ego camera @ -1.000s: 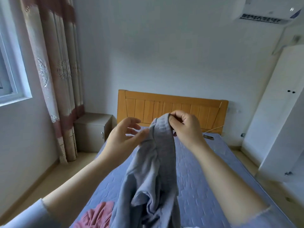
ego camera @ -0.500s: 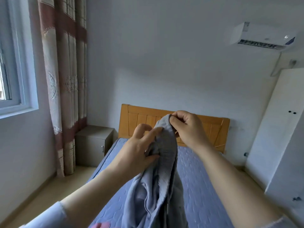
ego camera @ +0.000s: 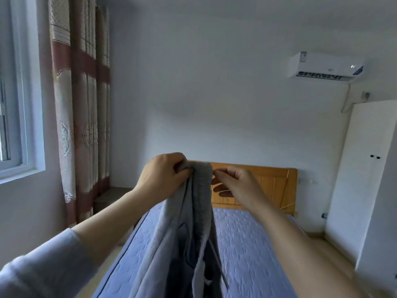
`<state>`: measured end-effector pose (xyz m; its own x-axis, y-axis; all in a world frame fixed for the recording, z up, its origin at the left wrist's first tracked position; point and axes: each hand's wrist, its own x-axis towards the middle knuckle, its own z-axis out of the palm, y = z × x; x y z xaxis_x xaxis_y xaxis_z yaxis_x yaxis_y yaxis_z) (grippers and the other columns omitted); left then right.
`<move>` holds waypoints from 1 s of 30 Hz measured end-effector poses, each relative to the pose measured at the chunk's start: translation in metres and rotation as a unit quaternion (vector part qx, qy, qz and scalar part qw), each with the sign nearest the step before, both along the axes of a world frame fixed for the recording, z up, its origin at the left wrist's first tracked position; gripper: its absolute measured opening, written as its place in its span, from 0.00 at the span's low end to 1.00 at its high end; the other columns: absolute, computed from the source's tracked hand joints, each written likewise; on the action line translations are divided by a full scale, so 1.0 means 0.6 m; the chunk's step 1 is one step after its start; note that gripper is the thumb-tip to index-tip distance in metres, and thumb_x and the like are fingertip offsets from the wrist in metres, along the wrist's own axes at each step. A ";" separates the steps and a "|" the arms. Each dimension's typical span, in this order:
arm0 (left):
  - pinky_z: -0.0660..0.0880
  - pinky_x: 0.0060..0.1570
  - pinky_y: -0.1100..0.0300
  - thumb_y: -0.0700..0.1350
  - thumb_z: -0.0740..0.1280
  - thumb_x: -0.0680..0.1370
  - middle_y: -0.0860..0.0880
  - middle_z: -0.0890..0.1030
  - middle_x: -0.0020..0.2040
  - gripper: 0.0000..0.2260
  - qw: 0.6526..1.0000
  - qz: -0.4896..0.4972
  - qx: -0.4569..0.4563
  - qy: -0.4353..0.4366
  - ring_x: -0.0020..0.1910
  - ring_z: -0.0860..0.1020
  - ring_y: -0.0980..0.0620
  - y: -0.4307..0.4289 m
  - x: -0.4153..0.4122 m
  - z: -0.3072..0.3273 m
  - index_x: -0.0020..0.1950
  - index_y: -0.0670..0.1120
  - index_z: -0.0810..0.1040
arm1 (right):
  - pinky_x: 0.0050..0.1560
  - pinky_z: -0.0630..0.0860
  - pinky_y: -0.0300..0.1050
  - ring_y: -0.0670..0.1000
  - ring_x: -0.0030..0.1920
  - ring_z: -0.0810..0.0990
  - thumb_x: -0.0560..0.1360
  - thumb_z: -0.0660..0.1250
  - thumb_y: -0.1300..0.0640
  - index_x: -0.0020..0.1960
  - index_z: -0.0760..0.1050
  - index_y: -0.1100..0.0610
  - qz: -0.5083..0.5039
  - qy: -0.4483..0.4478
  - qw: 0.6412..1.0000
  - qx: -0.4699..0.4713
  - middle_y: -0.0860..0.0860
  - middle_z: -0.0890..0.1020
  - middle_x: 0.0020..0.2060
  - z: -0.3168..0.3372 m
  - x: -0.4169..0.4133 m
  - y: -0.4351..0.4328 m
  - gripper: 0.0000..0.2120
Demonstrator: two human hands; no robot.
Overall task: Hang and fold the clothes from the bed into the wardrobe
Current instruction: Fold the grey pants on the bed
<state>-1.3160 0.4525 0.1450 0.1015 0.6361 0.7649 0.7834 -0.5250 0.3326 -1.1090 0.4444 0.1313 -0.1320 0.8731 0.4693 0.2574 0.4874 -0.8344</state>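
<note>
**Grey garment up over the bed, top band in the left grip**

Past the curtain (ego camera: 81, 104) on the left, the left grip (ego camera: 163, 179) is curled tight round the ribbed top band of the grey garment (ego camera: 199, 211). The garment hangs straight down in loose folds above the bed (ego camera: 247, 244), its lower end out of view. It looks soft, light and floppy, so it will likely sag and twist wherever it isn't held. That thicker band is the place to take it, one grip at each end, to spread it flat. Mind the dangling drawstring (ego camera: 219, 267), which could snag. The right grip (ego camera: 238, 186) has thumb and forefinger pinched together right at the band's right edge, other fingers loose. Whether it has cloth, I cannot tell. On the far right stands the white wardrobe (ego camera: 361, 179), doors closed.
</note>
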 end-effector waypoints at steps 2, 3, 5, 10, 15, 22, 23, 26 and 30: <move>0.65 0.31 0.56 0.49 0.67 0.75 0.50 0.73 0.30 0.12 1.000 0.003 -0.017 -0.009 0.32 0.70 0.51 0.005 -0.001 0.002 0.35 0.46 0.71 | 0.44 0.80 0.37 0.48 0.44 0.85 0.80 0.63 0.52 0.54 0.81 0.56 0.036 0.015 0.999 -0.002 0.50 0.86 0.44 -0.005 0.002 -0.005 0.11; 0.66 0.32 0.55 0.48 0.67 0.75 0.49 0.73 0.30 0.12 1.000 -0.002 -0.021 -0.023 0.33 0.70 0.49 0.007 -0.001 0.002 0.36 0.45 0.71 | 0.45 0.80 0.37 0.48 0.46 0.85 0.80 0.63 0.52 0.55 0.81 0.55 0.058 0.014 0.998 -0.002 0.50 0.86 0.45 -0.006 0.001 -0.008 0.11; 0.64 0.32 0.55 0.47 0.68 0.74 0.47 0.72 0.30 0.12 0.997 -0.022 -0.031 -0.067 0.32 0.68 0.49 0.009 0.001 0.002 0.35 0.42 0.71 | 0.49 0.80 0.38 0.48 0.50 0.85 0.79 0.65 0.52 0.56 0.81 0.55 0.098 0.001 0.995 -0.004 0.49 0.86 0.48 -0.009 -0.005 -0.015 0.10; 0.69 0.38 0.57 0.48 0.69 0.75 0.46 0.76 0.34 0.11 0.958 -0.096 -0.148 -0.227 0.36 0.72 0.51 0.002 -0.001 0.015 0.39 0.41 0.78 | 0.57 0.80 0.52 0.50 0.52 0.84 0.77 0.68 0.57 0.55 0.81 0.56 0.073 -0.040 0.996 0.010 0.51 0.85 0.50 -0.021 -0.025 -0.013 0.08; 0.80 0.54 0.49 0.46 0.67 0.78 0.44 0.84 0.45 0.07 0.854 -0.197 -0.268 -0.399 0.46 0.82 0.45 -0.009 -0.026 0.032 0.48 0.45 0.82 | 0.58 0.78 0.58 0.55 0.50 0.84 0.76 0.69 0.54 0.52 0.82 0.58 0.063 -0.116 0.991 -0.024 0.55 0.85 0.47 -0.066 -0.004 -0.001 0.09; 0.79 0.48 0.55 0.44 0.64 0.80 0.45 0.83 0.42 0.06 0.820 -0.221 -0.298 -0.435 0.42 0.82 0.50 0.005 -0.043 0.010 0.46 0.45 0.79 | 0.49 0.77 0.46 0.50 0.44 0.81 0.79 0.66 0.54 0.50 0.81 0.65 0.036 -0.063 0.994 -0.082 0.63 0.83 0.47 -0.138 0.018 0.010 0.13; 0.79 0.49 0.54 0.44 0.64 0.79 0.45 0.83 0.43 0.06 0.827 -0.205 -0.289 -0.437 0.42 0.81 0.50 0.009 -0.045 0.004 0.47 0.45 0.80 | 0.47 0.76 0.44 0.50 0.43 0.81 0.79 0.65 0.54 0.48 0.81 0.64 0.017 -0.041 0.996 -0.079 0.61 0.84 0.44 -0.137 0.018 0.011 0.13; 0.77 0.50 0.53 0.44 0.65 0.78 0.44 0.82 0.42 0.06 0.843 -0.157 -0.275 -0.434 0.42 0.79 0.49 0.018 -0.056 -0.013 0.43 0.46 0.80 | 0.40 0.72 0.38 0.46 0.37 0.78 0.79 0.65 0.53 0.41 0.80 0.57 -0.029 -0.002 0.999 -0.042 0.49 0.81 0.34 -0.111 0.017 0.009 0.12; 0.77 0.50 0.54 0.41 0.64 0.78 0.43 0.81 0.42 0.06 0.849 -0.138 -0.297 -0.414 0.42 0.79 0.47 0.024 -0.061 -0.038 0.44 0.46 0.80 | 0.45 0.74 0.49 0.53 0.41 0.79 0.80 0.64 0.53 0.47 0.80 0.64 -0.025 -0.038 0.999 0.018 0.62 0.82 0.42 -0.064 0.013 0.011 0.14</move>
<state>-1.3526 0.4667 0.1219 -0.1061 0.9742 0.1990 0.0263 -0.1973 0.9800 -1.1011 0.4510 0.0928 -0.1247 0.8621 0.4911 0.3438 0.5018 -0.7937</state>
